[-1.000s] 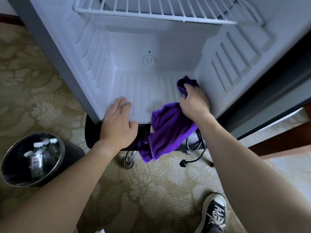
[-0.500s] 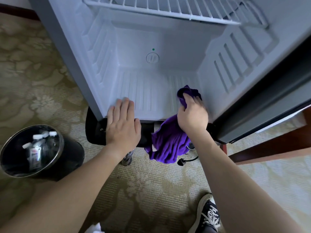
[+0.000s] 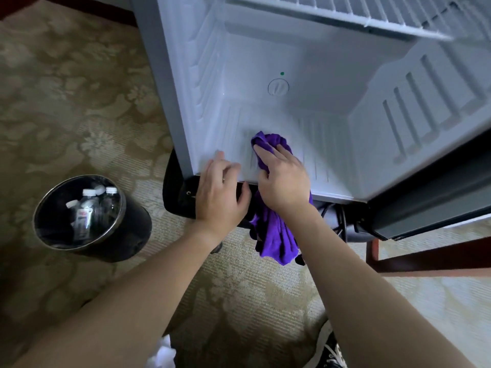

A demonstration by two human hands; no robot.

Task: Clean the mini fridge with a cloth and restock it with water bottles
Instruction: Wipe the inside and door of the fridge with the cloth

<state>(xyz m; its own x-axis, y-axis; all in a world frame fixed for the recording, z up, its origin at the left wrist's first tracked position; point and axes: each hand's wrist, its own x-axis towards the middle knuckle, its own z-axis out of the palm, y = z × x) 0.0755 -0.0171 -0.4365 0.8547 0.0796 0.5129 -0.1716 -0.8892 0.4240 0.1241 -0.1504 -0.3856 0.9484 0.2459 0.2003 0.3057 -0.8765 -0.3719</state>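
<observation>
The open mini fridge (image 3: 332,144) has a white ribbed floor and holds nothing inside. My right hand (image 3: 283,181) grips a purple cloth (image 3: 276,235) and presses its bunched end against the middle of the fridge floor; the rest of the cloth hangs over the front lip. My left hand (image 3: 220,193) rests on the fridge's front lip at the left, its fingers lying loosely on the floor's edge. Several water bottles (image 3: 90,205) stand in a black bucket (image 3: 132,235) on the carpet to the left.
A white wire shelf (image 3: 372,14) spans the top of the fridge. The fridge door (image 3: 430,208) stands open at the right, beside a dark wooden furniture leg (image 3: 425,258). A black cable (image 3: 342,221) hangs below the fridge. My shoe (image 3: 329,351) is at the bottom.
My right hand has swept the cloth leftward across the fridge floor, from the right corner to the middle. My left hand stays on the front lip.
</observation>
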